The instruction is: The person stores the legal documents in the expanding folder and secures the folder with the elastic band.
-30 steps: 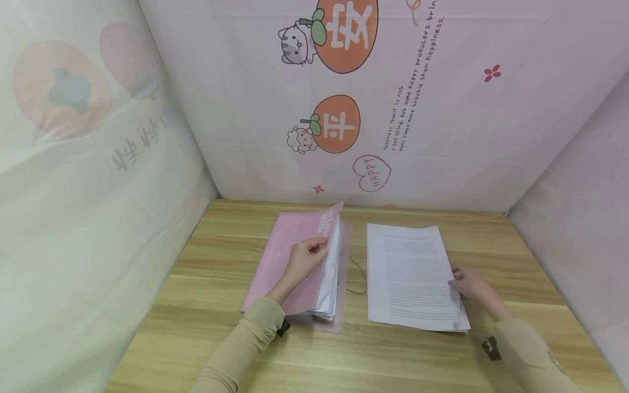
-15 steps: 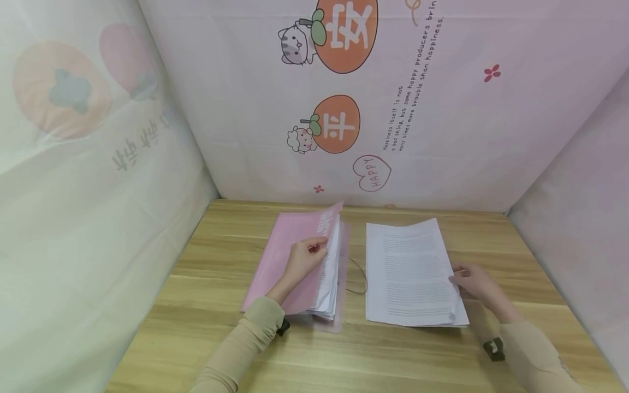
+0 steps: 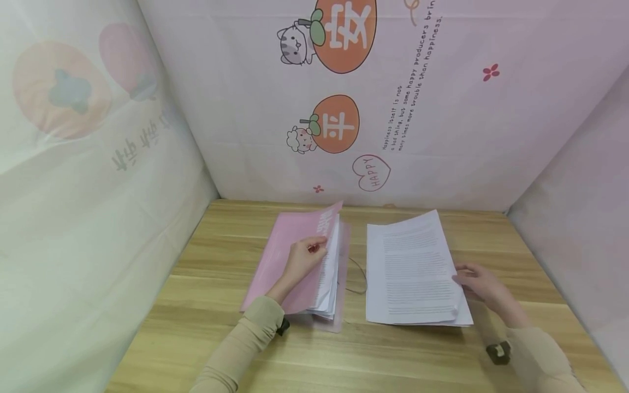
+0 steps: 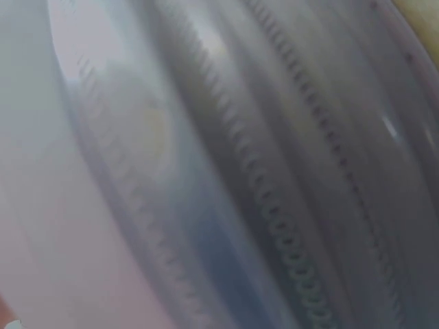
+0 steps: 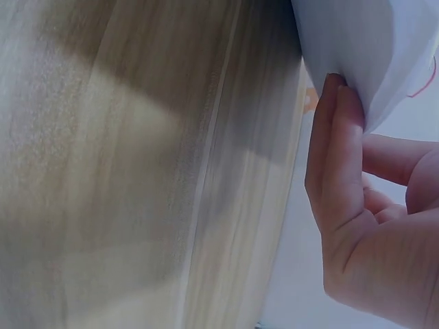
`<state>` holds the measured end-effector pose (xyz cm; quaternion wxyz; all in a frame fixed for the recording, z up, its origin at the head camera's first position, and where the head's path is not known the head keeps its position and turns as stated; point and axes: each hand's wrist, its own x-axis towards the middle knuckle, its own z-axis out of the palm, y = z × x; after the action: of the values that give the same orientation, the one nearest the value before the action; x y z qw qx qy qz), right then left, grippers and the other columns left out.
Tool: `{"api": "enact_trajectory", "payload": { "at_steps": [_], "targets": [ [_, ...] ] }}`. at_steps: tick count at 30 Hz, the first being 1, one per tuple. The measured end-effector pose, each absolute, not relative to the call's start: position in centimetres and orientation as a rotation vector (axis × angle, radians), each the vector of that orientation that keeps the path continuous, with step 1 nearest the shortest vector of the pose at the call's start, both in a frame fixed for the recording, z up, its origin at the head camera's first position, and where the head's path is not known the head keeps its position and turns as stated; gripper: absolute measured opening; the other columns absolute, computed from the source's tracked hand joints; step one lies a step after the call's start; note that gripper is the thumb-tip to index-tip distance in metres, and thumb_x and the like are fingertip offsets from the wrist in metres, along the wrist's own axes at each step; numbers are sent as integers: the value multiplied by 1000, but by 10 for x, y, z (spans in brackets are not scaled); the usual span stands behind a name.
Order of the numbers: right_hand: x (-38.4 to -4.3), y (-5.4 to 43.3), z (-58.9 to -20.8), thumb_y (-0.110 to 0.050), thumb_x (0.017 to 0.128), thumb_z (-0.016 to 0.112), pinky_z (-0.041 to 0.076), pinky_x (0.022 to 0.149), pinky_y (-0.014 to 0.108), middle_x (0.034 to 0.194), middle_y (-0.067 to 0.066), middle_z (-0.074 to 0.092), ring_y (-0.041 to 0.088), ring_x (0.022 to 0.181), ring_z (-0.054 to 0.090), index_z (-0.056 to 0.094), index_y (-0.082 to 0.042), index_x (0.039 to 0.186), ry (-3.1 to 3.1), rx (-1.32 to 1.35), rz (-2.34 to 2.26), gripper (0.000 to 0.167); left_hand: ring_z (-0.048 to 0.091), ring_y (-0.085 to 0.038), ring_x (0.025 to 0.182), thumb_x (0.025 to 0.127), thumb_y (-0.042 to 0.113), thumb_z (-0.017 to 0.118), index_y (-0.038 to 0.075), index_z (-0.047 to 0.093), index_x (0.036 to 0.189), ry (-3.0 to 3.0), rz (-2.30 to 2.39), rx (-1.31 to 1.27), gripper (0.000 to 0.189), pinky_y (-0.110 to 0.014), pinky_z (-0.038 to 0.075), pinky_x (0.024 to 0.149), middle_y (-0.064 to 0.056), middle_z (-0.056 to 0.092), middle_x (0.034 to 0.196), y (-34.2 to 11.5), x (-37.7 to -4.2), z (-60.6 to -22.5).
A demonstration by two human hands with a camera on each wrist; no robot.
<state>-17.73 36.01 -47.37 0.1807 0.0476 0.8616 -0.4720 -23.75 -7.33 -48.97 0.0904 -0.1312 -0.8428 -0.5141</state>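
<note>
1. Lifted since the earlier frame: printed sheets (image 3: pixel 415 267), far right corner now higher off the surface; right hand (image 3: pixel 484 286) shifted slightly rightward and nearer the person. Pink folder (image 3: pixel 280 248) and left hand (image 3: pixel 301 262) unchanged. Meaning, as judged: work at present lies with the loose stack, the folder being merely kept ajar.
2. Cloth backdrop (image 3: pixel 236 120), one: pale, printed with fruit, animals and lettering; encloses the rear and both sides.
3. Tabletop (image 3: pixel 393 360), one: wood-grained, bears all paper goods.
4. Pink folder, one: left of centre, lying on the tabletop, front cover tilted up along its right edge; inner papers (image 3: pixel 334 262) visible beneath. Left wrist view gives only blurred pale layers (image 4: pixel 274 137), contents unreadable.
5. Printed sheets, one stack: right of the folder and apart from it; left side low, right side bowed upward. Number raised: cannot tell.
6. Left hand: fingers and thumb together, pinching the cover's raised edge.
7. Right hand: fingers and thumb closed on the stack's right edge, one to each face; pinch confirmed in the right wrist view.
8. Thin cord (image 3: pixel 366 279), one: looped between folder and stack.
</note>
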Motion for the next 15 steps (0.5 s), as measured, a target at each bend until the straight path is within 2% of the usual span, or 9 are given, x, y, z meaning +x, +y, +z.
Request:
{"api": "enact_trajectory", "payload": {
  "at_steps": [3, 8, 15],
  "targets": [
    [-174, 361, -472, -16, 102, 49, 61, 79, 24, 117, 29, 63, 3, 89, 66, 25, 18, 143, 2399, 147, -1379, 59, 70, -19, 96, 84, 8, 61, 4, 74, 113, -2503, -1530, -390, 31, -31, 62, 85, -11, 75, 113, -73, -238, -490],
    [-170, 362, -469, -19, 102, 50, 60, 79, 21, 103, -1, 68, -1, 88, 65, 21, 16, 147, 2327, 173, -1463, 64, 69, -17, 94, 84, 8, 61, 3, 74, 113, -2497, -1529, -386, 32, -29, 61, 84, -11, 76, 113, -73, -238, -489],
    [-168, 362, -473, -18, 101, 52, 59, 77, 20, 96, -11, 68, -1, 87, 66, 16, 16, 148, 2269, 160, -1558, 68, 70, -19, 96, 84, 8, 59, 2, 74, 113, -2488, -1537, -390, 33, -29, 62, 85, -13, 75, 114, -75, -240, -489]
  ]
}}
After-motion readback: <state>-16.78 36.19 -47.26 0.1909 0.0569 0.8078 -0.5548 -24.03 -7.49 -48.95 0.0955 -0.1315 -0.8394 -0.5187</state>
